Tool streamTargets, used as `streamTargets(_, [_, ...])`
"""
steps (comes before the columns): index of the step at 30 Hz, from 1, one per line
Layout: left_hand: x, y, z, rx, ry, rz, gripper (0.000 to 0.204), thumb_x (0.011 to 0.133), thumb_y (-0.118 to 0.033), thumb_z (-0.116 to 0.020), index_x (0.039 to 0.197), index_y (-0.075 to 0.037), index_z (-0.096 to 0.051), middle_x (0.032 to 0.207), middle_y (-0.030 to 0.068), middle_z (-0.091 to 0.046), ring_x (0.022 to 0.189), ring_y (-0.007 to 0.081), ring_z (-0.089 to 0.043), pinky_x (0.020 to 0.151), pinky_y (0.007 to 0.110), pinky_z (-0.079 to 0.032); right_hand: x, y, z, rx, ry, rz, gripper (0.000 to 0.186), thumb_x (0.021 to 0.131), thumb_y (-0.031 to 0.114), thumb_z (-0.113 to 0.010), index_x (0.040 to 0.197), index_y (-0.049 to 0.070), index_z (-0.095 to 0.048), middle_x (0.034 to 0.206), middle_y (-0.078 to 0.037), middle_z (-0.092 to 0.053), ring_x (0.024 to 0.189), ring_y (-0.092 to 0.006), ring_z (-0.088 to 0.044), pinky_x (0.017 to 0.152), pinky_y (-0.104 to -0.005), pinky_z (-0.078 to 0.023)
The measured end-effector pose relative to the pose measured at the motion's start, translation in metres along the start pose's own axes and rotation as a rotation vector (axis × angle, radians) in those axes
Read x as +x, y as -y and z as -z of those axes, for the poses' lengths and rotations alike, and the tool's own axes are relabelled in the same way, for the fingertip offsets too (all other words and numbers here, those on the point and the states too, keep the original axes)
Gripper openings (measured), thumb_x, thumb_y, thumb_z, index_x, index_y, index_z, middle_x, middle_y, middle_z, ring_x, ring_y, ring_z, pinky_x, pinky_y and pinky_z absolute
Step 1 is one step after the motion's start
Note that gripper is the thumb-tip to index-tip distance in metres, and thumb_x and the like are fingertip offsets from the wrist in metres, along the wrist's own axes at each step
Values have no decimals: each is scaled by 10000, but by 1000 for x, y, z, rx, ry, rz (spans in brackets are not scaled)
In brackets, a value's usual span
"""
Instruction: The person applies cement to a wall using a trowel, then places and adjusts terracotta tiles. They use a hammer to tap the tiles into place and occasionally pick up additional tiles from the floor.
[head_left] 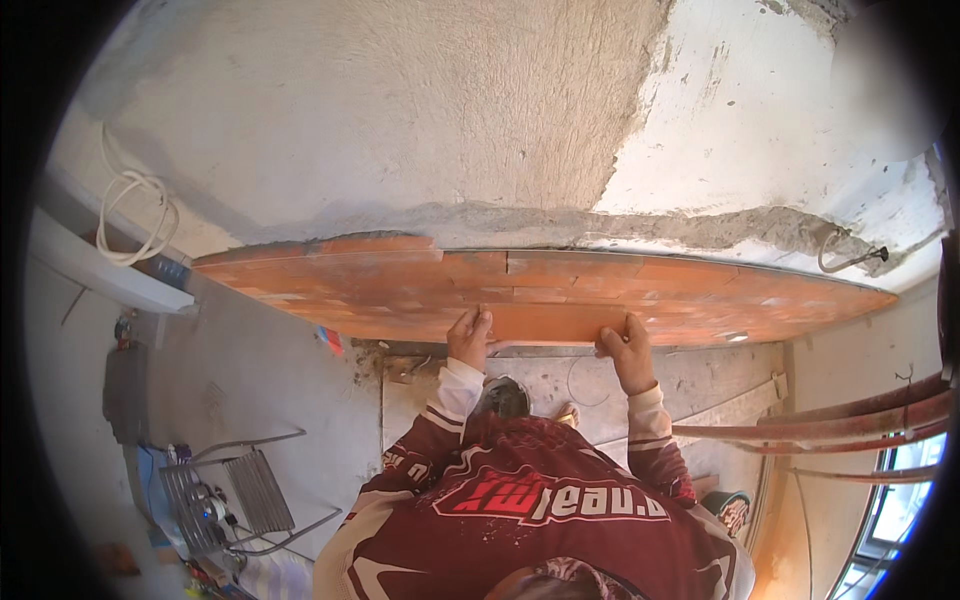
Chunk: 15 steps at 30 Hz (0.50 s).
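A long, flat orange brick tile (548, 324) spans the gap between my two hands, against or just in front of the wall's tiled part. My left hand (469, 338) grips its left end, fingers bent around the edge. At the right end, my right hand (627, 353) pinches it between thumb and fingers. Rows of similar orange tiles (370, 285) cover the wall's lower part, with an uneven top row. Above them runs rough grey and white plaster (400, 120). Whether the held tile touches the wall, I cannot tell.
Below my left hand stands a bucket (506, 396) with dark grey contents. A coiled white cable (137, 215) hangs at left; another cable (855, 258) sticks out at right. Red pipes (860, 412) cross the right side. A grey metal chair (258, 490) stands lower left.
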<state>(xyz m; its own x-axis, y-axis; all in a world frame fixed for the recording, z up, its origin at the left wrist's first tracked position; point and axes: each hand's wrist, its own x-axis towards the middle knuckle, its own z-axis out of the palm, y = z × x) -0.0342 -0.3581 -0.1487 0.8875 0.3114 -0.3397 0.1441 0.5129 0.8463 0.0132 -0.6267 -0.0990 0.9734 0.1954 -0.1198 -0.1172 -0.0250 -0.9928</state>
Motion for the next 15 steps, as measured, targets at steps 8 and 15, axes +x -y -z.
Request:
streamTargets(8, [19, -49, -2, 8, 68, -145, 391, 913, -9, -564, 1302, -29, -524, 1013, 51, -592, 916, 166, -619, 822, 388, -595, 42, 20, -31, 186, -81, 184, 392, 941, 116, -580, 1271, -76, -490, 927, -100, -636, 745, -141, -619, 665, -275, -546])
streamTargets(15, [41, -60, -1, -220, 51, -90, 369, 917, -5, -570, 1266, 69, -475, 1019, 86, -606, 974, 209, -622, 875, 419, -569, 63, 15, -37, -21, -159, 284, 390, 938, 145, -601, 1267, -49, -524, 1065, -103, -648, 883, -130, -606, 760, -264, -512])
